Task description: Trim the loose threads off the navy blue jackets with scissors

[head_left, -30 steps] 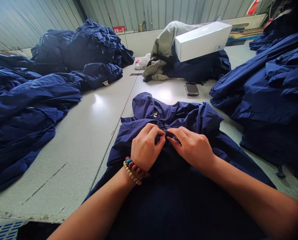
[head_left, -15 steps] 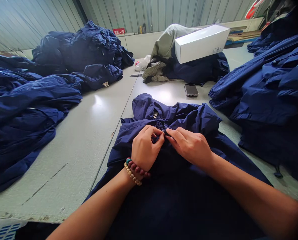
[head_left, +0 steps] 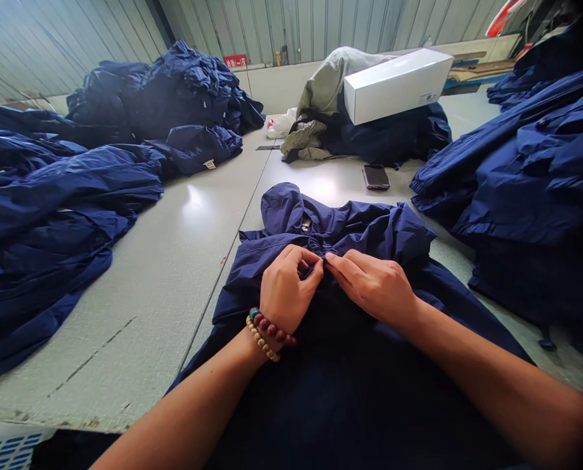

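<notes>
A navy hooded jacket lies spread on the pale table in front of me, its hood at the far end and a small pale label showing at the neck. My left hand, with two beaded bracelets at the wrist, pinches the jacket's front just below the collar, thumb against forefinger. Close beside it, my right hand is closed with its fingertips on the same strip of dark fabric. The fingertips of both hands nearly meet. Exactly which part of the front they grip is too small and dark to make out.
Piles of navy garments lie at the left and the right. Beyond the jacket are a phone and a white box resting on grey and dark cloth. A blue-and-white basket shows at the lower left.
The whole view has shifted slightly. Both hands stay at the same spot on the jacket front, with the fingertips barely moved.
</notes>
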`<state>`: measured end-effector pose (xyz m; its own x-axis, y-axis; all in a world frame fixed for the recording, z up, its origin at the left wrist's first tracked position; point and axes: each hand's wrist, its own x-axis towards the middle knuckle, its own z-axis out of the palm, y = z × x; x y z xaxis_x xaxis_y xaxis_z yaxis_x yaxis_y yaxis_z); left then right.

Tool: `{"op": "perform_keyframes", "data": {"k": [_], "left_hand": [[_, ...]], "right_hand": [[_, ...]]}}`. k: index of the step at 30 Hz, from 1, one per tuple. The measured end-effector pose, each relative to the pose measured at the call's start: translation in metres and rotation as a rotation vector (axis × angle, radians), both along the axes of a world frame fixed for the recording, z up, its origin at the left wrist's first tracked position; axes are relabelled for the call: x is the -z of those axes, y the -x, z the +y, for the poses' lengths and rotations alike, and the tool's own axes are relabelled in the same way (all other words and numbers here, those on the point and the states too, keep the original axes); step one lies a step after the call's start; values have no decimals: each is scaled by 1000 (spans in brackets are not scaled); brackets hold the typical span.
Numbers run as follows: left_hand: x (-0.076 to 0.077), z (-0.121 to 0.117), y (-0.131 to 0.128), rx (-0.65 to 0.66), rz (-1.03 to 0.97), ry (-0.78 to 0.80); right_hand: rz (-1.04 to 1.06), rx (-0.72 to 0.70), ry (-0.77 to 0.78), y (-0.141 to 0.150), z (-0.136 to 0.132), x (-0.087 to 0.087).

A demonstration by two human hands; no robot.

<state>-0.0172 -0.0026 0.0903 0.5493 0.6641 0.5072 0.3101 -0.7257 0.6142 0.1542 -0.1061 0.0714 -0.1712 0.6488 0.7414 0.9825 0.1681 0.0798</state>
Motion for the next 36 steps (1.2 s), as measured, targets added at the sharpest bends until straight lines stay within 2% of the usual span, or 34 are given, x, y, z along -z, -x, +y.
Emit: {"op": "perform_keyframes", "data": {"k": [16,28,36], "left_hand": [[0,0,-1,9,0,5],[0,1,-1,9,-8,-30],[0,2,1,14,16,-100]], "right_hand": [[2,6,39,-1,0,1],[187,-54,4,0,5,6],[175,-92,-15,-3,5,4]]}}
